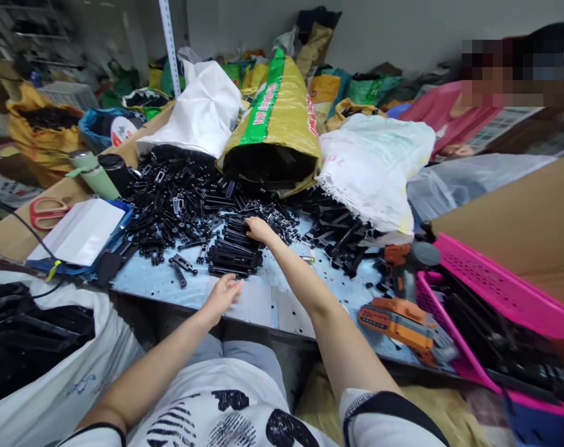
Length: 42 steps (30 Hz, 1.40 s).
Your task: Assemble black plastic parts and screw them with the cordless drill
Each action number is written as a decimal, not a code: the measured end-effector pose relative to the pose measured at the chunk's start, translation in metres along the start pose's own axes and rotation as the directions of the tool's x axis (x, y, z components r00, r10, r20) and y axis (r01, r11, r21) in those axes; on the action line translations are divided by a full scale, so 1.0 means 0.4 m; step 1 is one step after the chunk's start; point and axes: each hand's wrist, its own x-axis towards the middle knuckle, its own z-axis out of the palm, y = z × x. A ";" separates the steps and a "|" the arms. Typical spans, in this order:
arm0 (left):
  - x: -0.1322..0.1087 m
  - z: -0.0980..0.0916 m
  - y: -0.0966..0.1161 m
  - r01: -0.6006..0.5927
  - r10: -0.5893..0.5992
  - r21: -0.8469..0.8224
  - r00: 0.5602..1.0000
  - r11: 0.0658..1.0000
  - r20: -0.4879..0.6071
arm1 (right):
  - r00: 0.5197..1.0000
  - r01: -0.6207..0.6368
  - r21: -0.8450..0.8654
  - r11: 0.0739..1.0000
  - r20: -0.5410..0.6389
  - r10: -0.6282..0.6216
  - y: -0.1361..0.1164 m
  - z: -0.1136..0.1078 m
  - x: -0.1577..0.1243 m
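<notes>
A neat stack of black bar-shaped parts point(233, 253) lies near the front of the blue-topped table. At the stack's far right end, my right hand point(258, 230) has its fingers bent together on one of the black parts; the fingertips are partly hidden. My left hand point(222, 299) hovers just in front of the near end, fingers loosely bent and apart, with nothing visible in them. Loose black parts point(183, 264) lie left of the stack, and a large heap of similar black pieces point(179, 198) spreads behind it.
A yellow-green sack point(272, 118) opens toward me between a white sack point(198, 112) and another pale sack point(370, 167). On the right are an orange cordless drill point(398, 320) and a pink basket point(500, 279) of black parts. Red scissors point(49, 213) lie left; a co-worker sits back right.
</notes>
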 end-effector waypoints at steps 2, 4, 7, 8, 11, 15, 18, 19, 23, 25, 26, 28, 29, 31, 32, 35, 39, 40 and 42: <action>-0.011 0.009 -0.014 0.300 -0.285 -0.319 0.954 0.899 0.094 | 0.996 0.044 0.002 0.999 0.079 -0.044 0.020 -0.027 0.025; 0.003 0.014 -0.005 0.395 -0.404 -0.513 0.909 0.762 0.100 | 0.981 0.060 0.045 0.997 0.182 -0.067 0.035 -0.045 0.034; 0.052 0.025 0.034 0.344 -0.471 -0.644 0.882 0.683 -0.029 | 0.940 -0.068 0.220 0.973 0.342 -0.012 0.030 -0.042 0.029; 0.070 0.031 0.047 0.332 -0.483 -0.659 0.874 0.675 -0.056 | 0.924 -0.121 0.273 0.954 0.382 0.008 0.022 -0.032 0.021; 0.105 0.054 0.058 0.296 -0.473 -0.679 0.877 0.671 -0.085 | 0.895 -0.222 0.393 0.892 0.445 0.026 0.002 0.012 -0.030; 0.087 0.082 0.022 0.062 -0.286 -0.689 0.934 0.722 -0.216 | 0.923 -0.250 0.591 0.767 0.385 0.003 -0.007 0.068 -0.165; 0.030 0.067 -0.004 -0.142 -0.124 -0.620 0.923 0.772 -0.366 | 0.980 -0.103 0.687 0.719 0.195 -0.045 -0.051 0.091 -0.276; 0.005 0.048 -0.009 -0.198 -0.068 -0.589 0.915 0.784 -0.398 | 0.991 -0.057 0.686 0.726 0.127 -0.042 -0.080 0.093 -0.303; -0.121 -0.103 -0.027 -0.395 0.123 -0.527 0.871 0.753 -0.476 | 0.990 0.112 0.629 0.769 -0.004 -0.141 -0.287 0.084 -0.333; -0.196 -0.216 -0.049 -0.463 0.114 -0.490 0.802 0.739 -0.587 | 0.952 0.239 0.652 0.720 -0.011 -0.306 -0.443 0.091 -0.301; -0.233 -0.278 -0.063 -0.497 0.088 -0.458 0.742 0.737 -0.664 | 0.919 0.297 0.675 0.675 -0.010 -0.395 -0.530 0.101 -0.274; -0.303 -0.413 -0.088 -0.552 0.020 -0.381 0.586 0.742 -0.810 | 0.830 0.369 0.734 0.570 0.015 -0.558 -0.715 0.135 -0.206; -0.334 -0.484 -0.097 -0.565 -0.006 -0.330 0.498 0.756 -0.867 | 0.780 0.370 0.765 0.527 0.052 -0.623 -0.808 0.157 -0.167; -0.386 -0.625 -0.103 -0.512 -0.023 -0.195 0.323 0.836 -0.946 | 0.673 0.326 0.816 0.477 0.154 -0.724 -0.982 0.209 -0.093; -0.405 -0.691 -0.103 -0.420 -0.011 -0.111 0.233 0.901 -0.973 | 0.620 0.311 0.825 0.471 0.200 -0.759 -1.059 0.237 -0.061; -0.431 -0.845 -0.108 0.152 0.109 0.103 -0.029 0.983 -0.994 | 0.625 0.426 0.699 0.575 0.232 -0.745 -1.225 0.325 -0.006; -0.412 -0.939 -0.151 0.635 0.240 0.202 0.028 0.745 -0.970 | 0.744 0.543 0.302 0.784 0.261 -0.616 -1.284 0.426 -0.011; -0.408 -0.949 -0.164 0.663 0.229 0.220 0.074 0.716 -0.971 | 0.757 0.549 0.243 0.800 0.260 -0.599 -1.279 0.443 -0.017; -0.407 -0.960 -0.182 0.673 0.200 0.249 0.151 0.696 -0.968 | 0.757 0.576 0.206 0.791 0.230 -0.612 -1.258 0.460 -0.029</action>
